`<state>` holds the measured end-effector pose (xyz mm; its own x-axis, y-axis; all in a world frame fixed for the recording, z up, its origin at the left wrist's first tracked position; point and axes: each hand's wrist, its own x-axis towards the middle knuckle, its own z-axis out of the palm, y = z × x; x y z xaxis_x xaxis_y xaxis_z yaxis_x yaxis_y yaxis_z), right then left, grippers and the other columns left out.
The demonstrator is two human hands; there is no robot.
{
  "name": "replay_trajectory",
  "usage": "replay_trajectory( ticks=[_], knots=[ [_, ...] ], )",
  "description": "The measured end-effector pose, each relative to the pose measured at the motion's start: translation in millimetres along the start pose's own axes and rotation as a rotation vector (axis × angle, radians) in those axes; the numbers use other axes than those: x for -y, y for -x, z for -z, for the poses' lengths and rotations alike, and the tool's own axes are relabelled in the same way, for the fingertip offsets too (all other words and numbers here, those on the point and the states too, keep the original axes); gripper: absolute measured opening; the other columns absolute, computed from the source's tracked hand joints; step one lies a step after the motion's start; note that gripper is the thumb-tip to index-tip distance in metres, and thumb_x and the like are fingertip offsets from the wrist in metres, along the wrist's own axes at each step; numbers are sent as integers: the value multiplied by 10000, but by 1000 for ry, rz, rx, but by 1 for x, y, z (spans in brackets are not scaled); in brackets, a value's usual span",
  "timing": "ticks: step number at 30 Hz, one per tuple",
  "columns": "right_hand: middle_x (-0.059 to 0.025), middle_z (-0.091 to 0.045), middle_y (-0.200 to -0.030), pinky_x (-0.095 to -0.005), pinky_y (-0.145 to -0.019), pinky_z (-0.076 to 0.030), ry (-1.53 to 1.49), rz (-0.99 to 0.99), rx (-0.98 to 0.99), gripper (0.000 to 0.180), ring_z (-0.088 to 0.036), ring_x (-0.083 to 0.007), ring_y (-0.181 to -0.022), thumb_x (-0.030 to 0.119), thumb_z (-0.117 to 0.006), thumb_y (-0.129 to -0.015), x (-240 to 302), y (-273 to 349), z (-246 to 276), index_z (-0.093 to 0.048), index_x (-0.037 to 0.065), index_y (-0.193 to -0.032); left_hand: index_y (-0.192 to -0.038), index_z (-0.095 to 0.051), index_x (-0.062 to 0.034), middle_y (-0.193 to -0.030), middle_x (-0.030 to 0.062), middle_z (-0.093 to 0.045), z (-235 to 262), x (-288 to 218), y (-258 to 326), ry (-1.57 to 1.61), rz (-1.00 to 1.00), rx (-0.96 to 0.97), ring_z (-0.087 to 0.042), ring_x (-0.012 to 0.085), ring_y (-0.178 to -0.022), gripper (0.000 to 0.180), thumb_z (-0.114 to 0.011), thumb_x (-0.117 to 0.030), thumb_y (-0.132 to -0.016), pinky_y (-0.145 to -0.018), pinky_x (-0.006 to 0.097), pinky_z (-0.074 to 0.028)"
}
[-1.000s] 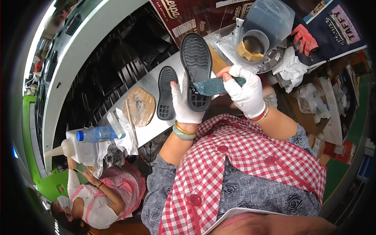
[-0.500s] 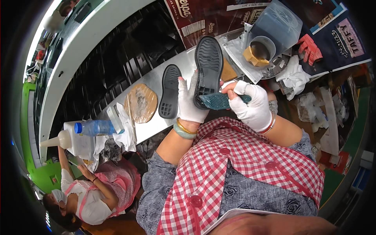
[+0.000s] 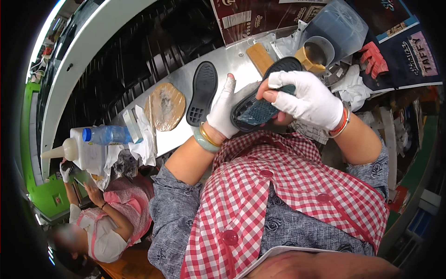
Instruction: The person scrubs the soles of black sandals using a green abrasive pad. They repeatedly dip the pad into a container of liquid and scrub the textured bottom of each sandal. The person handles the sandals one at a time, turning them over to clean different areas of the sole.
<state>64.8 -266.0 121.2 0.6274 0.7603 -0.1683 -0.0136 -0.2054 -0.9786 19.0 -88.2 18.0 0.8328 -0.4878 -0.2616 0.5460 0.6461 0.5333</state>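
Note:
My left hand (image 3: 224,114), in a white fingerless glove, holds a black shoe sole (image 3: 284,65) from beneath; its thumb stands up beside the sole. The sole slants away to the right. My right hand (image 3: 309,97), gloved the same way, pinches a dark teal flat piece (image 3: 260,112) with a dotted surface against the sole's near end. My glove hides part of the piece, so I cannot tell its exact kind. Left of my hands, a second black sole (image 3: 203,93) with a wavy tread and square hollows lies on the metal bench (image 3: 173,140).
A film-wrapped brown disc (image 3: 165,107), a blue-capped bottle (image 3: 108,135) and a white spouted jug (image 3: 86,151) stand left. Beyond my right hand are a tan block (image 3: 259,59), a cup (image 3: 318,52), a clear tub (image 3: 337,25) and red gloves (image 3: 373,59). A co-worker (image 3: 109,223) sits lower left.
The held sole has tipped over to the right and come lower. My right hand has moved over it, bringing the teal piece from across its near end to lie along it.

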Motion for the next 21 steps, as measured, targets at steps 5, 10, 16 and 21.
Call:
replay_trajectory(
  ticks=[5,10,16,21],
  knots=[
    [-15,-595,-781,-179,-513,-426,64,-188,67,201,-507,-44,-500,199,-544,-909,16,-11,-1,-612,24,-980,-1256,-410,-67,-831,204,-629,-16,-10,3,-73,7,44,-653,269,-670,753,-238,-689,-867,-468,283,-538],
    [-28,-617,-813,-196,-507,-416,148,-136,110,228,-501,-62,-481,215,-550,-898,17,-20,-3,-615,20,-996,-1320,-332,-62,-953,221,-604,3,-23,-4,-176,113,201,-657,283,-726,741,-243,-657,-886,-547,332,-566],
    [-29,-624,-827,-202,-515,-411,142,-124,135,216,-492,-63,-476,209,-553,-894,9,-25,-4,-631,26,-979,-1376,-271,-95,-1011,223,-599,15,-30,-4,-251,286,249,-660,303,-695,783,-269,-685,-862,-524,370,-588],
    [-15,-615,-813,-195,-533,-388,148,-108,159,192,-495,-57,-492,194,-560,-890,6,-21,1,-646,31,-942,-1362,-324,-62,-1018,253,-595,19,-18,-3,-140,218,-67,-653,339,-576,846,-345,-712,-821,-439,434,-573]
  ],
)
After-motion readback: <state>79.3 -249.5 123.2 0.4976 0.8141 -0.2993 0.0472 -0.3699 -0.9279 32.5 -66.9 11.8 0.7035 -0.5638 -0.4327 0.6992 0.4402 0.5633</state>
